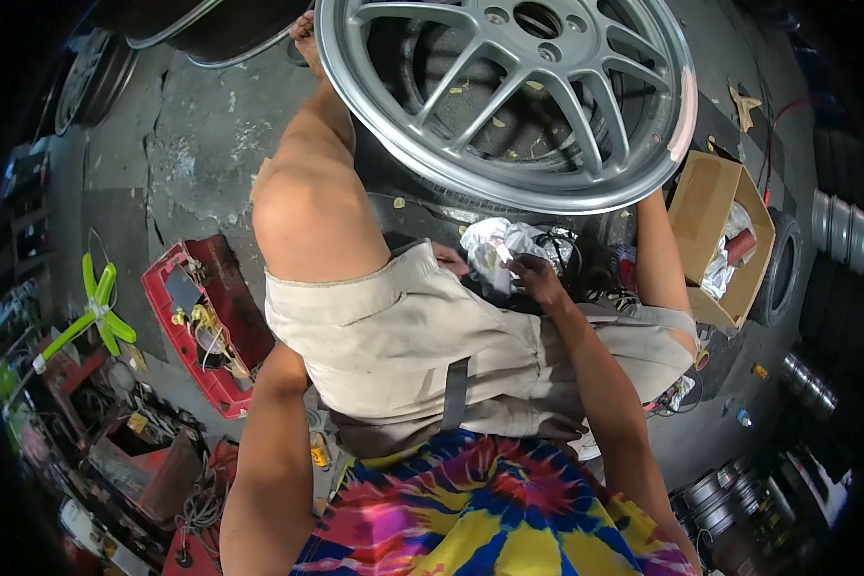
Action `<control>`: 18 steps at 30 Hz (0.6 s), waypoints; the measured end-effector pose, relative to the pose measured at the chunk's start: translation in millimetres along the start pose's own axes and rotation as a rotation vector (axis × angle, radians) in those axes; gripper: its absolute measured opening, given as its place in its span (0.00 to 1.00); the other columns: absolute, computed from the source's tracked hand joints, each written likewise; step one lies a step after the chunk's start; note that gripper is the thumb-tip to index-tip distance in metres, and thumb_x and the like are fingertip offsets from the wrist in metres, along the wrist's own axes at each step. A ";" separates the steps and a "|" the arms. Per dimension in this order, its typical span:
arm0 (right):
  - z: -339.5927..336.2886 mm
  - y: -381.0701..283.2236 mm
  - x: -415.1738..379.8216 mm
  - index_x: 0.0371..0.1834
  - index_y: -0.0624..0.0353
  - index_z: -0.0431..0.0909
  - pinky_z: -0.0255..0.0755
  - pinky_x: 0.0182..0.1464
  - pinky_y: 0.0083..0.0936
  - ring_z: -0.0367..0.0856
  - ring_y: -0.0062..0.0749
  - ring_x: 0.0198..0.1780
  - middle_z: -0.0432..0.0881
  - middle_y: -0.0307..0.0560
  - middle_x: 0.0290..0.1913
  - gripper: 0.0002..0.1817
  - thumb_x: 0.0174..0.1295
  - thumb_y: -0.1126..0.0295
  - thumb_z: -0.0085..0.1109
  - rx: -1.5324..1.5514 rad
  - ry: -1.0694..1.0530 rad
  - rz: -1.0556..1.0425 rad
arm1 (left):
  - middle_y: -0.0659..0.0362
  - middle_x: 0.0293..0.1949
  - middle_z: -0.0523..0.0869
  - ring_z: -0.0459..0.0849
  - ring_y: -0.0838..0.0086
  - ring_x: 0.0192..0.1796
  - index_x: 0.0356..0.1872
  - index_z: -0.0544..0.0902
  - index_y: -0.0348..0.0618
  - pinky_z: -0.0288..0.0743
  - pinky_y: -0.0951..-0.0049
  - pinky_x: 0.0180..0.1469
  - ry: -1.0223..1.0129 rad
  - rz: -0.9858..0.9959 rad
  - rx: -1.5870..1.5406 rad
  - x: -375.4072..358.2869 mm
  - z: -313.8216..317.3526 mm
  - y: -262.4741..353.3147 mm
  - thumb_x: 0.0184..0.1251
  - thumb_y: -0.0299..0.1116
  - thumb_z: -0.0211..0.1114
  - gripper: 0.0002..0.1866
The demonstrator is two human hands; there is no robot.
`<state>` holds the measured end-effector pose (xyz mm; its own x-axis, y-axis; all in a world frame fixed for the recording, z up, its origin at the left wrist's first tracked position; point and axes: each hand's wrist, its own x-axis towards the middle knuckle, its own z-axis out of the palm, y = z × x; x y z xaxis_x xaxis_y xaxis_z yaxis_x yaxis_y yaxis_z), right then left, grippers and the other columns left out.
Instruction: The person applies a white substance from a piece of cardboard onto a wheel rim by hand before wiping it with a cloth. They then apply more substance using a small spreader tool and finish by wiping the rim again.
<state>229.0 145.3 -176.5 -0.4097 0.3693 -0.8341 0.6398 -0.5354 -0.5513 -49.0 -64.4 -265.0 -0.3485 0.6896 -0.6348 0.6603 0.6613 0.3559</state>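
Note:
Between my bent legs lies a crumpled, whitish plastic bag (490,274), with my hands close over it. My right hand (538,278) is closed, its fingers pinched at a small bright piece beside the bag; what that piece is cannot be made out. At the bag's left side is my left hand (448,257), mostly hidden behind my shorts, so its grip does not show. Just beyond both hands, a large silver wheel rim (520,67) with several spokes rests on a tire. Its right edge carries a pale pinkish patch (685,120).
A red toolbox tray (235,389) with loose parts sits left of my leg. On the right stands an open cardboard box (686,211) holding a reddish roll and plastic, beside a tire (785,269). A green fan (96,309) and more rims (96,82) are farther left.

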 end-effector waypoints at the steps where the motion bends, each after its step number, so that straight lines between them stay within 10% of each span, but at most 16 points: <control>1: 10.7 -1.2 -4.2 0.47 0.59 0.82 0.76 0.51 0.25 0.81 0.26 0.46 0.85 0.42 0.45 0.16 0.67 0.59 0.63 0.240 -0.054 -0.067 | 0.47 0.52 0.82 0.78 0.50 0.54 0.49 0.81 0.37 0.71 0.53 0.56 -0.009 -0.010 -0.002 6.3 7.4 0.2 0.60 0.46 0.65 0.24; 8: 65.8 -35.7 -22.9 0.46 0.58 0.83 0.77 0.54 0.28 0.82 0.26 0.49 0.86 0.44 0.47 0.11 0.70 0.64 0.59 0.615 -0.156 -0.179 | 0.47 0.50 0.83 0.79 0.51 0.52 0.47 0.82 0.37 0.72 0.54 0.54 -0.041 0.054 -0.019 7.1 17.8 29.4 0.60 0.45 0.64 0.22; 18: 70.1 -19.3 -24.2 0.36 0.63 0.84 0.67 0.30 0.23 0.71 0.16 0.27 0.78 0.35 0.24 0.15 0.67 0.59 0.63 -0.103 0.127 -0.332 | 0.48 0.47 0.84 0.81 0.52 0.49 0.44 0.83 0.38 0.73 0.55 0.51 -0.066 0.022 -0.006 -15.9 30.1 -7.1 0.60 0.44 0.64 0.19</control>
<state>181.0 93.5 -146.8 -0.5260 0.6053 -0.5974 0.5503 -0.2933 -0.7817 -28.1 -88.9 -278.1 -0.2892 0.6831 -0.6707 0.6629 0.6483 0.3745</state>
